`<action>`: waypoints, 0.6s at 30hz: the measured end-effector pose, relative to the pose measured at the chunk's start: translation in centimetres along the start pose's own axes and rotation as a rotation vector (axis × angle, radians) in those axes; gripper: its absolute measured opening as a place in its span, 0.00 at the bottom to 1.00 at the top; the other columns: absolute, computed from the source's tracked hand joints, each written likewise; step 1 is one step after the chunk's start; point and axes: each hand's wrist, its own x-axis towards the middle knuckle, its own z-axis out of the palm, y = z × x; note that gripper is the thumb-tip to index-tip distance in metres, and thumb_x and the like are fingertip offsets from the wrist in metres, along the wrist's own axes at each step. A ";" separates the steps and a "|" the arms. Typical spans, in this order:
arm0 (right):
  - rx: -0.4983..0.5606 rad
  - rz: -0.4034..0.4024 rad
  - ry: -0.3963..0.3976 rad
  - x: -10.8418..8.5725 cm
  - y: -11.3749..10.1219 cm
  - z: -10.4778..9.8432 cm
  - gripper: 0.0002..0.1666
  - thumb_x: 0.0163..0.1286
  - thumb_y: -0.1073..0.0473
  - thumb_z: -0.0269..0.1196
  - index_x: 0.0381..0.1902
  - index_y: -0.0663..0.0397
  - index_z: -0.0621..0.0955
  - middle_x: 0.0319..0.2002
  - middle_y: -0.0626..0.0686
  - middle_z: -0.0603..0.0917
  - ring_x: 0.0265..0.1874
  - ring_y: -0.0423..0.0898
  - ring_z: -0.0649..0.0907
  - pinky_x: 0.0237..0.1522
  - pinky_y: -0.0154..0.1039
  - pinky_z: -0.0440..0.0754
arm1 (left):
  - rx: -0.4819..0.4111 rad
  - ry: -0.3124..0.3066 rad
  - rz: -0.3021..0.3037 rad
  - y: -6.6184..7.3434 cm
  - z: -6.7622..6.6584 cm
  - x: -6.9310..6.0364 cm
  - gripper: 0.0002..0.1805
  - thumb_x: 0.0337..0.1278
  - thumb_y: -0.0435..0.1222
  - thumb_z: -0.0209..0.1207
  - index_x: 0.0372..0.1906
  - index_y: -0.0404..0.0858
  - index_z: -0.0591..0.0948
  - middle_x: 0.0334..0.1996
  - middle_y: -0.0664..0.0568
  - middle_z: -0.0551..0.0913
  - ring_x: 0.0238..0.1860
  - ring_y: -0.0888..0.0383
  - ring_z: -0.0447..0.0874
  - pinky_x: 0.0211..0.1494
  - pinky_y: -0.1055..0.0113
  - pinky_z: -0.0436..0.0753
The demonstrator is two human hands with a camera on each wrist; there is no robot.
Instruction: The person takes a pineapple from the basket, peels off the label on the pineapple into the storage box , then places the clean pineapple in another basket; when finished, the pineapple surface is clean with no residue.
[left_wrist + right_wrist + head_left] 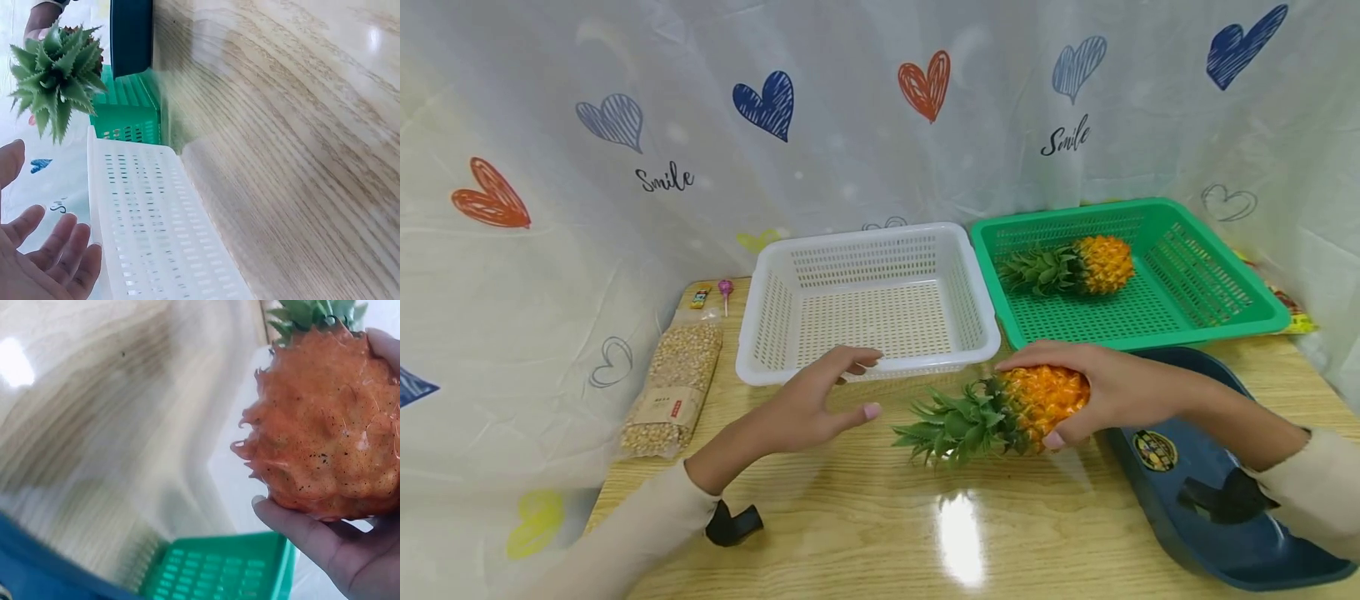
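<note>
My right hand (pixel 1101 387) grips an orange pineapple (pixel 1047 402) round its body and holds it above the table, its green crown pointing left. In the right wrist view the thumb and fingers lie round the fruit (pixel 331 425). My left hand (pixel 820 400) is held near the front rim of the white basket (pixel 868 367), fingers loosely bent and apart from the thumb, holding nothing. The left wrist view shows the crown (pixel 57 81) beyond this hand, apart from it. A second pineapple (pixel 1105 264) lies in the green basket (pixel 1120 340).
A dark blue basin (pixel 1180 533) stands at the right, under my right forearm. Left of the white basket lie a bag of corn kernels (pixel 681 367), a lollipop (pixel 725 287) and a small yellow packet (pixel 700 297). Colourful packaging (pixel 1296 317) shows behind the green basket. A printed curtain (pixel 850 167) hangs behind.
</note>
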 end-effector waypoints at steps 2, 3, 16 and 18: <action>-0.001 -0.002 0.003 -0.3 0.0 -0.4 0.44 0.62 0.59 0.73 0.74 0.39 0.68 0.62 0.51 0.73 0.41 0.45 0.80 0.36 0.40 0.84 | -0.002 0.006 0.002 -0.2 -0.1 0.2 0.34 0.67 0.48 0.63 0.73 0.47 0.66 0.66 0.53 0.73 0.63 0.52 0.76 0.63 0.50 0.77; -0.001 -0.005 0.006 -0.5 -0.1 -0.6 0.44 0.62 0.60 0.73 0.74 0.40 0.68 0.61 0.51 0.73 0.41 0.45 0.80 0.36 0.40 0.84 | -0.007 0.010 0.004 -0.2 -0.2 0.3 0.34 0.67 0.48 0.63 0.73 0.47 0.66 0.66 0.53 0.73 0.63 0.53 0.76 0.63 0.50 0.77; -0.070 -0.034 0.072 -1.7 0.2 -3.8 0.46 0.59 0.65 0.73 0.74 0.45 0.68 0.63 0.46 0.72 0.36 0.44 0.81 0.33 0.39 0.82 | 0.012 0.034 -0.019 -1.8 -1.5 1.7 0.33 0.68 0.48 0.62 0.73 0.45 0.67 0.66 0.52 0.75 0.64 0.49 0.75 0.66 0.47 0.74; -0.104 -0.010 0.092 -1.9 0.2 -4.4 0.47 0.59 0.65 0.73 0.74 0.42 0.68 0.64 0.44 0.72 0.39 0.43 0.82 0.35 0.39 0.83 | 0.003 0.026 -0.023 -2.2 -1.6 1.9 0.33 0.68 0.48 0.62 0.73 0.45 0.66 0.65 0.49 0.75 0.64 0.47 0.76 0.65 0.47 0.75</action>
